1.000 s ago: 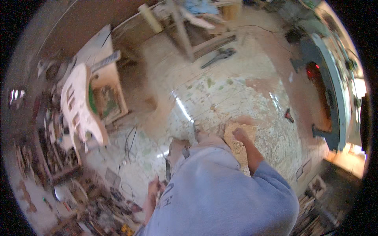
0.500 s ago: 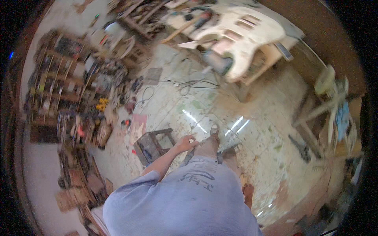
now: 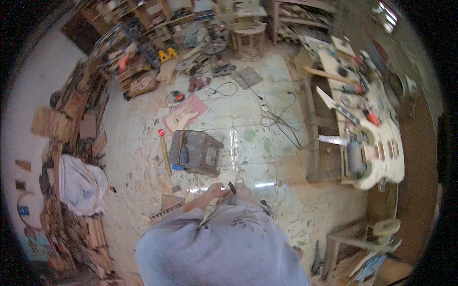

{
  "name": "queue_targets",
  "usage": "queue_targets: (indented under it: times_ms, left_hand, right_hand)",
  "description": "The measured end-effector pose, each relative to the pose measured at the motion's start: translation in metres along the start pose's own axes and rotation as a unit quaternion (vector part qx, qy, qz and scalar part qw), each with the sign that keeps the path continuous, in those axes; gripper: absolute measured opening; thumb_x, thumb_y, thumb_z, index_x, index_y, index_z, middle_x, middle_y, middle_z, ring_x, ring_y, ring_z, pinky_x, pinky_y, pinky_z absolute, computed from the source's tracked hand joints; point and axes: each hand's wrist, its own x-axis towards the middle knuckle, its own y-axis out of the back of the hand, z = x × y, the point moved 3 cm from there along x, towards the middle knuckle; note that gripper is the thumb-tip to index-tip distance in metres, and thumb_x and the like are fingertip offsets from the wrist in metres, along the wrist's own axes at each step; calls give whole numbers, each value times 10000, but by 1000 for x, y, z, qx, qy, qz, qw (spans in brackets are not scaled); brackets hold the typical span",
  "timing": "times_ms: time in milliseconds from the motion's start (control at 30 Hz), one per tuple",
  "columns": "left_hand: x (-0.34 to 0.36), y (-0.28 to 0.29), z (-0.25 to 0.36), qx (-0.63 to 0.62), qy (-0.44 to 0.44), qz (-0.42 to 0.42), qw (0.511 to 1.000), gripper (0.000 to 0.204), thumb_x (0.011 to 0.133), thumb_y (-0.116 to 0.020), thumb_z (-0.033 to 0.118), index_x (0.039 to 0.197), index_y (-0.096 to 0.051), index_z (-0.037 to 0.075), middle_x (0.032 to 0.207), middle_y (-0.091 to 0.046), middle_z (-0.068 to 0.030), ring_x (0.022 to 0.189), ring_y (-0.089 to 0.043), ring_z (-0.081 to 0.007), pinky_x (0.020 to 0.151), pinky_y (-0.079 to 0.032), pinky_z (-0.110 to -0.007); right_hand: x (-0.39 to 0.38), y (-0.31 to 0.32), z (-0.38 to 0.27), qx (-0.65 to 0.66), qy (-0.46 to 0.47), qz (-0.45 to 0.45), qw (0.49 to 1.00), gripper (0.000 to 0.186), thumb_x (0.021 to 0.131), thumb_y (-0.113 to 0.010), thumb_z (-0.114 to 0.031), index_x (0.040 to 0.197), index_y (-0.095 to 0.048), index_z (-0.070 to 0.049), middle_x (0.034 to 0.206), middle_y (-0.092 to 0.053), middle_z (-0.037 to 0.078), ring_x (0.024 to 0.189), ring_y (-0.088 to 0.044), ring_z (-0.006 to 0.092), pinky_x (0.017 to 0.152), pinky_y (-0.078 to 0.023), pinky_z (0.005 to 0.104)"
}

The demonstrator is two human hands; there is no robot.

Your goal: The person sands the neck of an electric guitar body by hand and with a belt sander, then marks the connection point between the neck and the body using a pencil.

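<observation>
My left hand [image 3: 217, 191] is in front of my waist, its fingers curled. A short dark piece [image 3: 232, 187] shows at its fingertips; blur hides what it is. My right hand [image 3: 299, 250] is only a sliver of skin beside my shirt, its fingers hidden. A dark grey plastic stool [image 3: 202, 155] stands just ahead of my left hand, with a dark blue handled tool [image 3: 185, 153] on its seat. Beside my left forearm, a fretted guitar neck [image 3: 167, 210] lies low down.
A cream electric guitar body [image 3: 392, 164] and several tools cover the bench at right. On the floor are a pale guitar-shaped piece [image 3: 182, 117] on a red sheet and black cables [image 3: 281, 126]. Wood scraps and a white cloth [image 3: 82, 186] line the left wall. A wooden stand [image 3: 334, 243] is at lower right.
My view has swung left, so the stool now stands ahead of me and the bench has shifted to the right. My left hand stays curled at my waist; a dark piece now shows there.
</observation>
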Motion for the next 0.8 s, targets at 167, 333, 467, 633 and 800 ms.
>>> queue_targets:
  times_ms: [167, 333, 467, 633, 800]
  left_hand:
    - [7, -9, -97, -62, 77, 71, 993, 716, 824, -699, 633, 1202, -680, 25, 1197, -697, -226, 1127, -665, -374, 952, -529, -451]
    - [3, -9, -142, -143, 109, 100, 979, 692, 835, -677, 644, 1170, -687, 39, 1126, -714, -221, 1100, -670, -377, 944, -529, -455]
    - [7, 21, -132, -157, 96, 135, 974, 665, 836, -673, 645, 1123, -713, 47, 1072, -724, -224, 1068, -678, -373, 928, -532, -460]
    - [13, -18, -144, -179, 86, 96, 975, 618, 868, -653, 619, 1102, -728, 52, 1119, -724, -204, 1068, -682, -361, 927, -535, -455]
    - [-56, -88, -168, -106, 18, 80, 991, 675, 888, -659, 582, 1313, -623, 59, 1264, -683, -176, 1207, -630, -351, 1000, -504, -467]
  right_hand:
    - [9, -84, -88, -77, 77, -60, 992, 189, 892, -740, -151, 875, -629, 0, 688, -664, 124, 538, -638, 224, 471, -519, 373]
    - [75, -147, -135, -311, 177, -215, 909, 394, 887, -753, -196, 1182, -627, 33, 931, -727, 205, 854, -704, 327, 756, -568, 441]
    - [93, -180, -165, -345, 181, -226, 893, 491, 884, -760, -214, 1284, -613, 29, 1021, -730, 225, 945, -703, 341, 831, -564, 450]
    - [76, -219, -244, -398, 202, -256, 858, 507, 881, -763, -220, 1295, -608, 29, 1037, -726, 227, 953, -701, 337, 832, -562, 443]
    - [50, -283, -310, -453, 245, -290, 807, 524, 879, -766, -227, 1306, -604, 29, 1052, -722, 230, 961, -698, 333, 834, -560, 437]
